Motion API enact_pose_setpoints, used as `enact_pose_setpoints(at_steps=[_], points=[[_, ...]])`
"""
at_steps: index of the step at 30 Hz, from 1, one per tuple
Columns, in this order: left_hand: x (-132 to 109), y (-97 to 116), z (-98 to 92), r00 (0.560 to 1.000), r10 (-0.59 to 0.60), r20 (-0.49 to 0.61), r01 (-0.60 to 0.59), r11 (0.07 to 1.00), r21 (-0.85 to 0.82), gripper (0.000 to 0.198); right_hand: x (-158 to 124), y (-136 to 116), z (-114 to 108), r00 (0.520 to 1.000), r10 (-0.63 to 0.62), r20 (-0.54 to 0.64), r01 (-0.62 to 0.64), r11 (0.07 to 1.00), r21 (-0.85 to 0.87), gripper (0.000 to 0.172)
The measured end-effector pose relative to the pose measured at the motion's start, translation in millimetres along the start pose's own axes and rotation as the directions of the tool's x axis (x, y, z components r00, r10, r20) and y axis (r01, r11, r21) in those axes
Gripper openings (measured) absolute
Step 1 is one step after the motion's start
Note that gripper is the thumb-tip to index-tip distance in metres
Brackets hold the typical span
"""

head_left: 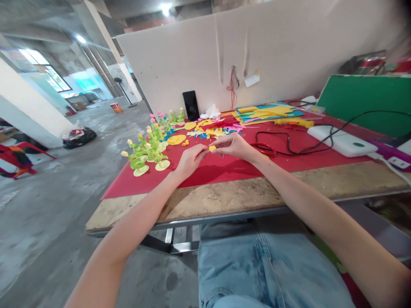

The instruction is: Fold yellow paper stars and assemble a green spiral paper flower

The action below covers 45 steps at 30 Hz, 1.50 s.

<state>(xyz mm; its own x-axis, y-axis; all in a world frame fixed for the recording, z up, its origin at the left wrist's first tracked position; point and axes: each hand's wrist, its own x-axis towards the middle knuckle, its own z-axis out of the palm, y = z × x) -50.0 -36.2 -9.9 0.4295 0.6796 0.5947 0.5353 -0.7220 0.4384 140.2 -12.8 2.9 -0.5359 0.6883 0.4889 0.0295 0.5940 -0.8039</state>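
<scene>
A small yellow piece [212,148], perhaps folded paper or foam, is pinched between both hands just above the red table cover [221,171]. My left hand [192,161] has thumb and forefinger closed at its left side. On its right side, my right hand [233,146] grips it with thumb and fingertips. Little yellow bits [186,143] and a yellow disc [176,140] lie left of the hands. Behind them is a heap of yellow, blue and pink scraps [210,128].
Several green craft plants [154,147] on pale round bases stand at the left. A black phone [191,105] leans on the back board. To the right are yellow sheets [266,112], a yellow-handled tool [293,123], a black cable [289,147] and a white power strip [342,140].
</scene>
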Motion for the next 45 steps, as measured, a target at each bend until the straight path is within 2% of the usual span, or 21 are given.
enact_pose_setpoints(at_steps=[16,25,31,36,40,45], points=[[-1,-1,1.1,1.0,0.029,0.008,-0.029,1.0,0.001,0.023,-1,-3,2,0.999,0.031,0.023,-0.031,0.999,-0.009,0.036],[-1,3,1.0,0.997,0.07,0.014,-0.071,0.993,0.09,0.02,-1,-2,3,0.999,0.037,0.027,-0.037,0.999,0.005,0.033],[-2,7,-1.0,0.989,0.151,-0.007,-0.147,0.976,0.16,0.017,-1,-2,2,0.997,0.063,0.05,-0.065,0.997,0.043,0.032],[0,9,-0.3,0.984,0.176,0.025,-0.178,0.98,0.085,0.017,-5,-16,-8,0.977,0.14,0.158,-0.156,0.983,0.097,0.033],[2,10,0.1,0.987,0.16,0.02,-0.161,0.986,0.037,0.017,-6,-16,-15,0.961,0.148,0.232,-0.186,0.971,0.151,0.037],[2,11,-0.1,0.993,0.111,0.044,-0.112,0.993,0.021,0.018,-4,-7,-15,0.969,0.165,0.183,-0.195,0.968,0.157,0.039]])
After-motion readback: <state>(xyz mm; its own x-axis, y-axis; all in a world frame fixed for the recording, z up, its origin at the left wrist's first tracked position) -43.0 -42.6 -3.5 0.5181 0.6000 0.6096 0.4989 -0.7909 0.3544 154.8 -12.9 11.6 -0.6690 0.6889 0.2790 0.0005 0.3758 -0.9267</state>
